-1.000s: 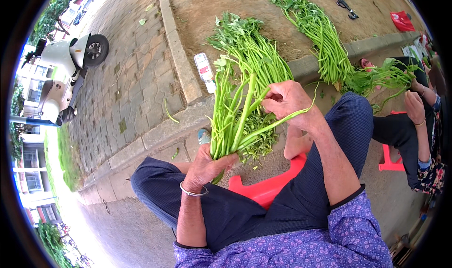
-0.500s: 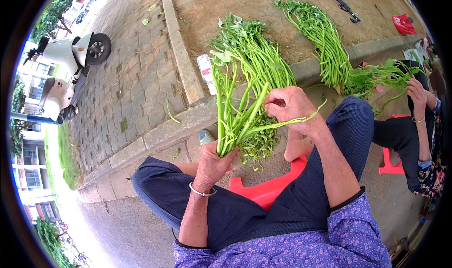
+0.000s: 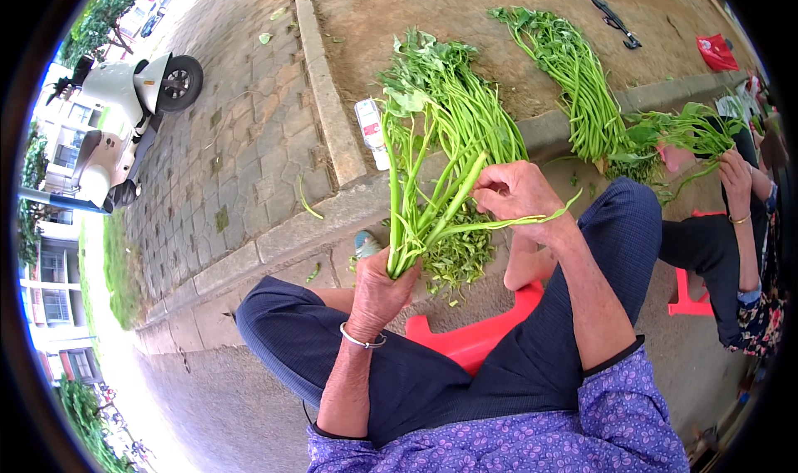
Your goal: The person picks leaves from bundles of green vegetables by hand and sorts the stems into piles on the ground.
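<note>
My left hand [image 3: 382,290] is closed round the lower ends of a loose bunch of green leafy stems [image 3: 407,215], held upright between my knees. My right hand [image 3: 519,199] has its fingers curled in a pinch at the bunch's right side; what they hold, if anything, is hidden. One thin stem reaches rightward past that hand. Below and behind the bunch lies a heap of picked greens [image 3: 457,267] on the ground. Beyond are two long piles of greens [image 3: 449,82] [image 3: 594,115] along the kerb. A red plastic stool [image 3: 453,344] shows between my legs.
A white, red-labelled object [image 3: 370,128] lies by the kerb [image 3: 332,132]. A white scooter [image 3: 116,91] stands left on paving. A black tool [image 3: 603,12] and red bag [image 3: 715,51] lie on the dirt. At right a co-worker's hand [image 3: 736,178] holds greens, beside another red stool [image 3: 690,303].
Over the last second my left hand and the bunch have shifted a little up and right. My right hand stays curled beside the stems. The co-worker's hands have shifted at the greens.
</note>
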### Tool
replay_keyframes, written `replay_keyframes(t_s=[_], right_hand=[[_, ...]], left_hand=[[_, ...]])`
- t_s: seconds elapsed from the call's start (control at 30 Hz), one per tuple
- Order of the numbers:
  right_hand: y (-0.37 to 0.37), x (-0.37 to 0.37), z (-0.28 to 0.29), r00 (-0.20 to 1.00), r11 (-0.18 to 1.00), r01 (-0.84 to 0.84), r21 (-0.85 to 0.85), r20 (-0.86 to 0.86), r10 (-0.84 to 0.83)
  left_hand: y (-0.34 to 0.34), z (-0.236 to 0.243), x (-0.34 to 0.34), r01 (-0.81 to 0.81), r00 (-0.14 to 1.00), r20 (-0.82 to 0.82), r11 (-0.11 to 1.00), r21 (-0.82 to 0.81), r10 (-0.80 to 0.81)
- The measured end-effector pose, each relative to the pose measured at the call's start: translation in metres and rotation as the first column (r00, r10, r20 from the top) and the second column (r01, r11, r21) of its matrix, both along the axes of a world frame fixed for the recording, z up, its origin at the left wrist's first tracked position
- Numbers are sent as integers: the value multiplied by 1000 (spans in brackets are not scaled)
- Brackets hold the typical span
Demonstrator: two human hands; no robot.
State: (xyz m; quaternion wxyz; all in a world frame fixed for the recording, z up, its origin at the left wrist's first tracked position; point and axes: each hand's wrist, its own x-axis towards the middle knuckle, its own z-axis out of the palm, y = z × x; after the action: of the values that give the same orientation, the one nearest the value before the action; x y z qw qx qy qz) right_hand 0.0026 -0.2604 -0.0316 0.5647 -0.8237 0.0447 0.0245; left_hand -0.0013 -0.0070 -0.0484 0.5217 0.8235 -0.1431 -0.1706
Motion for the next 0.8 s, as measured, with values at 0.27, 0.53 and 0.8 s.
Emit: replay_keyframes(t_s=[0.27,0.53,0.8], right_hand=[[3,0,1,999,1000,7,2,-38,-7],[3,0,13,971,910,-28,414,-205,124],[9,-4,20,967,822,4,570,-211,141]], left_hand=[[-4,3,-1,-34,982,185,999,38,26],[-2,5,-1,-95,992,-91,991,-96,86],[0,10,3,-206,956,-252,957,-205,152]])
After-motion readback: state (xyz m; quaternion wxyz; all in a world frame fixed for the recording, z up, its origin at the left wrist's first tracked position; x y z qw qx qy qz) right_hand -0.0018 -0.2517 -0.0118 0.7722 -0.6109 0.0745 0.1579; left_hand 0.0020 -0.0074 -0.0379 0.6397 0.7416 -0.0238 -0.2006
